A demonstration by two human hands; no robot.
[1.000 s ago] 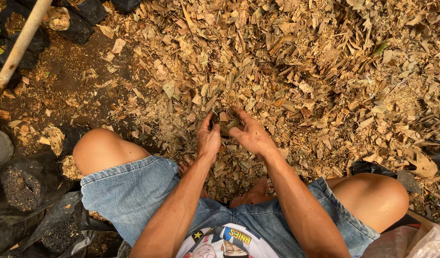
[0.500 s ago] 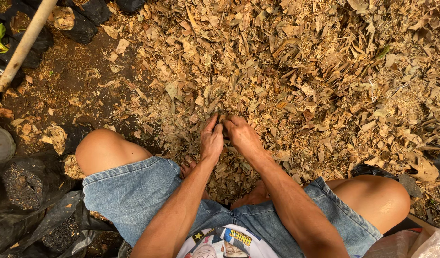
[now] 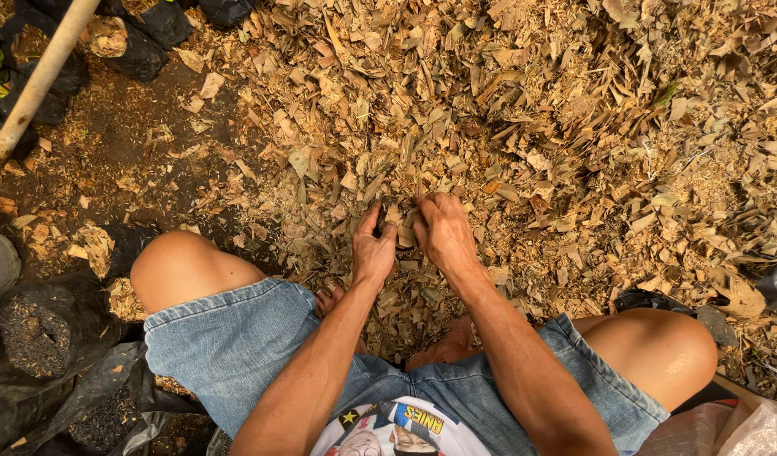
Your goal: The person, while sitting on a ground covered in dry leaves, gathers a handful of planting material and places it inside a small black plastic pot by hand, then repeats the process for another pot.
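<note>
I sit with knees apart over a wide heap of dry brown leaf and wood chips [image 3: 532,127]. My left hand [image 3: 373,253] rests on the heap with its fingers curled around a small dark object [image 3: 381,221], which is mostly hidden. Close beside it, my right hand [image 3: 443,232] presses into the chips, fingers bent and closed on a clump of them. The two hands almost touch. My bare feet show under my forearms.
A pale pole [image 3: 38,84] slants across the top left over bare dark soil. Black soil-filled bags stand at the top left [image 3: 143,46] and lower left [image 3: 34,338]. A dark object [image 3: 650,300] lies by my right knee, and a clear plastic bag [image 3: 743,431] sits bottom right.
Both hands were raised slightly with the dark object between them. They have since dropped and reached forward into the chips.
</note>
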